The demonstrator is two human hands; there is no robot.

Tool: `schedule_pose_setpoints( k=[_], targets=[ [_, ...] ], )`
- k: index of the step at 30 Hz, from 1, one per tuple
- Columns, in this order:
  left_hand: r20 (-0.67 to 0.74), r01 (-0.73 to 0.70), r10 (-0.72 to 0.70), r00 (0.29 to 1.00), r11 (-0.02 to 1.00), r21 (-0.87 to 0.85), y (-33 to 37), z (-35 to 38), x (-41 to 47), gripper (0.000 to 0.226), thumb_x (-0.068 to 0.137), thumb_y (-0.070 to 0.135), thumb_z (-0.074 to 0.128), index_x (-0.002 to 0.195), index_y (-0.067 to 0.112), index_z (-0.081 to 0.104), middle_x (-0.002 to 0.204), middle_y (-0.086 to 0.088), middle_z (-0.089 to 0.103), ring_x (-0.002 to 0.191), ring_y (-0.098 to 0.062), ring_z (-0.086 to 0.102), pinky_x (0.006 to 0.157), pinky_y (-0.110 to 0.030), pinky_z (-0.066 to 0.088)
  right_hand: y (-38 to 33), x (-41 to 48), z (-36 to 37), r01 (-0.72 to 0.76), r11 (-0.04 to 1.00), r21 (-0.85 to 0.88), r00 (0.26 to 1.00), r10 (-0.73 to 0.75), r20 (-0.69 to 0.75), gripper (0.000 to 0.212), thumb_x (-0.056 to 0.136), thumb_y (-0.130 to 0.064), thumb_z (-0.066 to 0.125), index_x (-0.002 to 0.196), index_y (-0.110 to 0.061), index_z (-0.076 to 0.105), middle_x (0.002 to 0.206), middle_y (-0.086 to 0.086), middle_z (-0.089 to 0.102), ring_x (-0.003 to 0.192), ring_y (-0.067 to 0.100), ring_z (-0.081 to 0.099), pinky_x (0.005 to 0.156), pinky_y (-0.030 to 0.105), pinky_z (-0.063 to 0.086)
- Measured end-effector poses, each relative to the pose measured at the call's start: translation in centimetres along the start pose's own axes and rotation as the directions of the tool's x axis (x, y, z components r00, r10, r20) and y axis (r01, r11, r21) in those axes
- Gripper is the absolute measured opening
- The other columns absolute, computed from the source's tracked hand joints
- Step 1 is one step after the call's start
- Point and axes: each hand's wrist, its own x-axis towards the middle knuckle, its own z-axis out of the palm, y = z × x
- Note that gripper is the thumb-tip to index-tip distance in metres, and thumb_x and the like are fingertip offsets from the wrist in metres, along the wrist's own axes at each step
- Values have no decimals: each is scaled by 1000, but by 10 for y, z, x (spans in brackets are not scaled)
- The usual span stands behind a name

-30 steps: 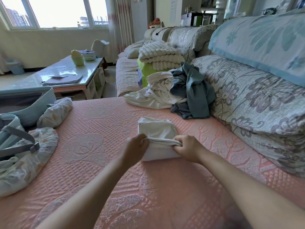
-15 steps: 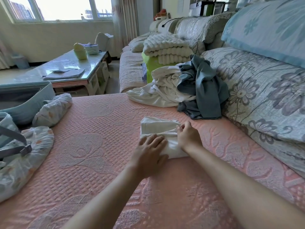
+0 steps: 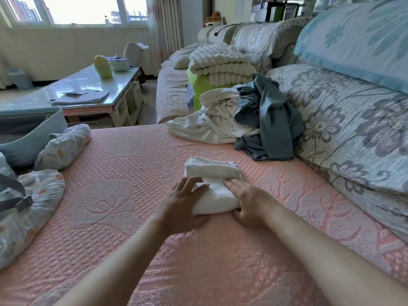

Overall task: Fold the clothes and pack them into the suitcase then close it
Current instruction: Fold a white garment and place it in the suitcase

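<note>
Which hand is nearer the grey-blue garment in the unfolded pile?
Right. The right hand rests on the right side of the folded white garment, with the grey-blue garment beyond it; the left hand rests on the left side, farther away.

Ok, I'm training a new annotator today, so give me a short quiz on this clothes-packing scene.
1. True or false: the left hand and the right hand both touch the folded white garment.
2. Which lies on the unfolded pile: A a grey-blue garment, B a red towel, C a black jacket?
3. On which side of the person does the open suitcase sit?
Key: 1 true; 2 A; 3 their left.
</note>
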Motion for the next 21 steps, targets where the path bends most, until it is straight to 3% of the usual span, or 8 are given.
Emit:
schedule_pose_setpoints(
  k=[3, 6, 8, 11, 15, 19, 20, 21],
  targets=[
    [55, 110, -105, 993, 989, -97, 2, -3, -4, 77, 70, 50, 68, 138, 18, 51, 132, -4, 52, 120, -29, 49, 92, -48, 52, -7, 9, -9, -76, 994, 74, 997, 77, -9, 67, 82, -22, 64, 146, -22, 47, 146, -1, 51, 133, 21, 49, 108, 28, 41],
    [93, 284, -272, 958, 941, -182, 8, -19, 5, 62, 76, 42, 72, 132, 21, 55, 122, -3, 64, 107, -27, 62, 80, -34, 50, -11, 10, -24, -124, 982, 141, 991, 129, -28, 29, 79, -22, 61, 107, -26, 69, 106, 1, 69, 103, 22, 63, 82, 28, 51],
    [45, 352, -351, 935, 906, -234, 12, -34, 10, 54, 74, 45, 69, 123, 23, 60, 105, -1, 71, 91, -24, 67, 70, -28, 47, -11, 4, -40, -155, 954, 258, 987, 161, -3, 11, 78, -25, 60, 81, -31, 68, 90, -8, 65, 87, 14, 61, 66, 21, 44],
    [-29, 363, -396, 918, 867, -342, 15, -50, 6, 54, 66, 58, 55, 109, 27, 64, 81, 12, 65, 66, -8, 60, 61, -21, 42, -8, -11, -53, -203, 844, 496, 978, 203, 54, 15, 69, -25, 59, 56, -24, 52, 67, -14, 54, 63, 7, 49, 56, 22, 35],
    [-42, 439, -491, 870, 810, -389, 15, -49, 6, 34, 79, 44, 69, 108, 26, 66, 79, 16, 60, 66, 1, 53, 58, -11, 33, -3, -19, -50, -296, 727, 620, 937, 346, 42, 9, 79, -25, 66, 79, -18, 60, 82, -2, 63, 73, 15, 60, 55, 28, 45],
    [-43, 629, -689, 723, 683, -372, 16, -40, 29, 39, 90, 42, 65, 122, 20, 60, 118, -1, 59, 94, -21, 58, 76, -31, 44, -2, -4, -41, -331, 750, 573, 867, 481, -129, 23, 87, -38, 65, 100, -19, 60, 98, -1, 65, 91, 18, 62, 68, 31, 47],
    [-84, 639, -689, 720, 705, -309, 16, -37, 35, 38, 91, 38, 64, 124, 20, 59, 125, -2, 55, 102, -25, 58, 82, -35, 47, -2, 1, -37, -345, 772, 534, 857, 491, -156, 27, 90, -40, 63, 106, -18, 59, 102, -1, 65, 95, 19, 61, 72, 31, 46],
    [-172, 586, -619, 766, 783, -208, 18, -35, 42, 36, 90, 31, 66, 124, 19, 60, 127, -3, 54, 108, -26, 57, 87, -39, 47, 0, 7, -33, -360, 793, 491, 851, 495, -175, 31, 92, -41, 61, 112, -17, 57, 107, 1, 64, 99, 21, 60, 76, 32, 46]
  ],
)
